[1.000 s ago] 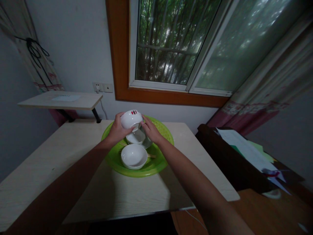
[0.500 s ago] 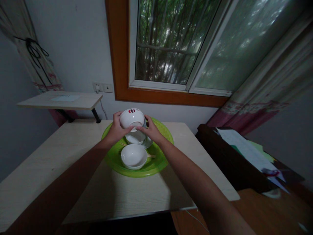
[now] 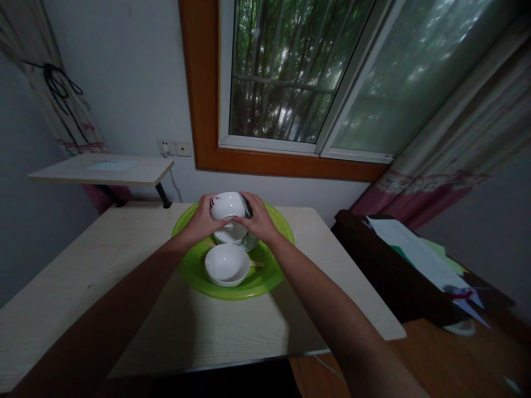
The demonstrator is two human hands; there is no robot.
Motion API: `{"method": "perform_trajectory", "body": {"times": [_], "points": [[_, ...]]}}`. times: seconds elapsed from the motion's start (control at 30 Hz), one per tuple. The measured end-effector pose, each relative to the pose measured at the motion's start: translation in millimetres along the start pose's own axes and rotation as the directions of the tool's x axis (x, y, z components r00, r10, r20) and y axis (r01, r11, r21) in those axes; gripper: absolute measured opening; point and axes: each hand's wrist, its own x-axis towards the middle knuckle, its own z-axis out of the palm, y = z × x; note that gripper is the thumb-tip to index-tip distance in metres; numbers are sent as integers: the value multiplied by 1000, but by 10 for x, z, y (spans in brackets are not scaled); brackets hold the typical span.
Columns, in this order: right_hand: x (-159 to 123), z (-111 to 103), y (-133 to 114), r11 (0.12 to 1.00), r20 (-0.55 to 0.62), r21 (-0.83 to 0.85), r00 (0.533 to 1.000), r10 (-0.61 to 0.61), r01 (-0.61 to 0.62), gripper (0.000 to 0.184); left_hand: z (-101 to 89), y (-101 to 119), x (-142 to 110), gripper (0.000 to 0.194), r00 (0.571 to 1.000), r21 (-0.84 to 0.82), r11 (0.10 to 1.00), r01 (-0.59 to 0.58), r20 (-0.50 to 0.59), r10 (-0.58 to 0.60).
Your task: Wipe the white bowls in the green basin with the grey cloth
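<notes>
The raised bowl (image 3: 228, 205) partly hides the middle bowl (image 3: 229, 235), and the front bowl (image 3: 227, 264) the chopsticks (image 3: 258, 264).

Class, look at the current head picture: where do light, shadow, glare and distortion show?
Head view: dim room, with bright patches in the window; head view: soft shadows on the table towards its front edge; head view: small glints on the held bowl; head view: outlines lean and stretch towards the frame's edges, and the papers at right look soft.

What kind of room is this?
Probably a room in a home: floral-trimmed curtains beside a wood-framed window, and a light wooden table holding a green basin of white bowls.
</notes>
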Motion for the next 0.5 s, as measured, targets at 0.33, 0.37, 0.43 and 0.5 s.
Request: {"method": "perform_trajectory", "body": {"times": [0.33, 0.37, 0.43, 0.5], "points": [[19, -42, -211, 964, 13, -183, 982, -191, 190, 56, -16, 48, 18, 77, 987, -21, 989, 149, -60, -150], [18, -41, -230, 957, 18, -193, 976, -218, 217, 55, -21, 53, 22, 76, 984, -21, 987, 162, -73, -163], [16, -39, -255, 941, 37, -211, 964, -264, 266, 54, -33, 67, 31, 76, 980, -33, 985, 171, -98, -173], [13, -37, -259, 933, 47, -224, 959, -279, 283, 55, -44, 80, 39, 75, 977, -59, 984, 170, -123, -176]]}}
